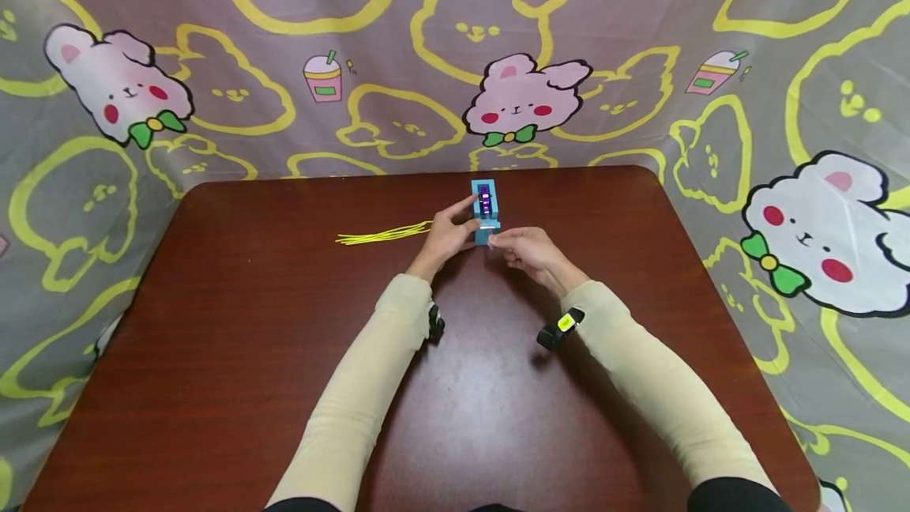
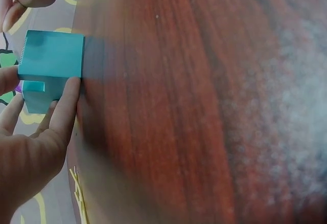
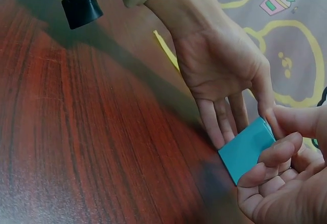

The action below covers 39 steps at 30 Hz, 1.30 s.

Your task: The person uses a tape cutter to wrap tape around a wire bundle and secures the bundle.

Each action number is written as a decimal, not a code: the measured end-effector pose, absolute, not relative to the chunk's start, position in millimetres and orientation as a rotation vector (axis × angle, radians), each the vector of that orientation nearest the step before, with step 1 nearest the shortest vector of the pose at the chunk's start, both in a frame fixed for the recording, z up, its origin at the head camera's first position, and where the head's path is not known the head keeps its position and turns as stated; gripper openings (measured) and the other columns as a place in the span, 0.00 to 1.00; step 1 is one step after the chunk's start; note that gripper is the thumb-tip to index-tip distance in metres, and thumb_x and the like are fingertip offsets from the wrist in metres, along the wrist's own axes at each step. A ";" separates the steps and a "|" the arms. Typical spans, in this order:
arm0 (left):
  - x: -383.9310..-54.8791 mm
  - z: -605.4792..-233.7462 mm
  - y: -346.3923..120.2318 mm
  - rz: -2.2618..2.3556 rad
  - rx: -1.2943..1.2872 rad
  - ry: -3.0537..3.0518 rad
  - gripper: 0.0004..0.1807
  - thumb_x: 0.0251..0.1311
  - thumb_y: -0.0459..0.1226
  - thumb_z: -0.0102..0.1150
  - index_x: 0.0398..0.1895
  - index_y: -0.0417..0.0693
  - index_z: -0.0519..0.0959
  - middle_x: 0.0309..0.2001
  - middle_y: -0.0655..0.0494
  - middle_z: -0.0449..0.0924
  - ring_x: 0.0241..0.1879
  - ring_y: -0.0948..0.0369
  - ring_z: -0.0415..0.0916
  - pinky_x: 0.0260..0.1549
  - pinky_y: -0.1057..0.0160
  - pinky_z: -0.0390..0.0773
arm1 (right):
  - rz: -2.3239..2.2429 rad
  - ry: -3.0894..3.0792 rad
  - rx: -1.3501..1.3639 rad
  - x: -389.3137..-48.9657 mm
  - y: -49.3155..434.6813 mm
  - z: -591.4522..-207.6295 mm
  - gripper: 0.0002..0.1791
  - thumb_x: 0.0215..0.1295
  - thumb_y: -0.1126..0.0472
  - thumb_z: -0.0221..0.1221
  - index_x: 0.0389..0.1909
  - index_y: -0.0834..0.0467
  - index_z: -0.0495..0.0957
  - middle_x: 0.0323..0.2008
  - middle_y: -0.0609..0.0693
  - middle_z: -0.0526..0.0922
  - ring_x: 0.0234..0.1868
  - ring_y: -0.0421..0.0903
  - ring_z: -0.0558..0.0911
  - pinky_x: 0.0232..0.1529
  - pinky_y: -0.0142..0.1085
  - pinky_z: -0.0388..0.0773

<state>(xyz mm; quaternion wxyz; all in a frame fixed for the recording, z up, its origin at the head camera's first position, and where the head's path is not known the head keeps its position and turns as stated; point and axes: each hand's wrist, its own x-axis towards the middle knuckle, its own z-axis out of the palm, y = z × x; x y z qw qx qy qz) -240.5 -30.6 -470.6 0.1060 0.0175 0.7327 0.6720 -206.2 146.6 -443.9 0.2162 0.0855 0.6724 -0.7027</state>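
A small teal tape dispenser [image 1: 485, 232] stands near the far edge of the table, a purple reel [image 1: 486, 200] set in its slot. My left hand [image 1: 446, 238] grips it from the left, thumb on the near side and fingers spread along its body. One edge of the teal block is finely toothed in the left wrist view. At that edge, the curled right hand [image 3: 286, 173] brings thumb and forefinger together, pinching what seems to be the end of clear tape; little of it shows. The right hand [image 1: 529, 250] comes in from the right in the head view.
A bundle of several thin yellow strips [image 1: 380, 235] lies on the brown table [image 1: 284, 322] to the left of the left hand. A printed cloth [image 1: 398, 38] hangs round the table's back and sides. Black camera mounts [image 1: 550, 338] are strapped to the wrists.
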 end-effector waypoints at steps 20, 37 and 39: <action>-247.4 -464.3 -26.4 1.989 0.091 2.172 0.28 0.70 0.35 0.58 0.72 0.61 0.71 0.63 0.44 0.72 0.54 0.53 0.77 0.44 0.54 0.83 | -2.025 1.797 0.207 -199.1 151.1 -437.3 0.11 0.70 0.65 0.62 0.25 0.55 0.85 0.29 0.50 0.85 0.21 0.40 0.69 0.29 0.32 0.69; -243.5 -472.6 -29.1 1.993 0.026 2.162 0.28 0.70 0.34 0.59 0.71 0.64 0.73 0.61 0.44 0.73 0.51 0.53 0.79 0.43 0.54 0.83 | -1.997 1.789 0.171 -182.5 152.3 -444.1 0.10 0.68 0.63 0.64 0.38 0.68 0.84 0.29 0.52 0.83 0.22 0.43 0.69 0.31 0.35 0.69; -243.7 -473.2 -29.0 1.998 0.026 2.158 0.28 0.70 0.34 0.59 0.71 0.64 0.73 0.61 0.43 0.73 0.51 0.53 0.79 0.43 0.54 0.83 | -2.008 1.782 0.166 -181.0 151.2 -445.3 0.07 0.68 0.64 0.64 0.34 0.64 0.86 0.29 0.51 0.85 0.22 0.42 0.69 0.31 0.34 0.69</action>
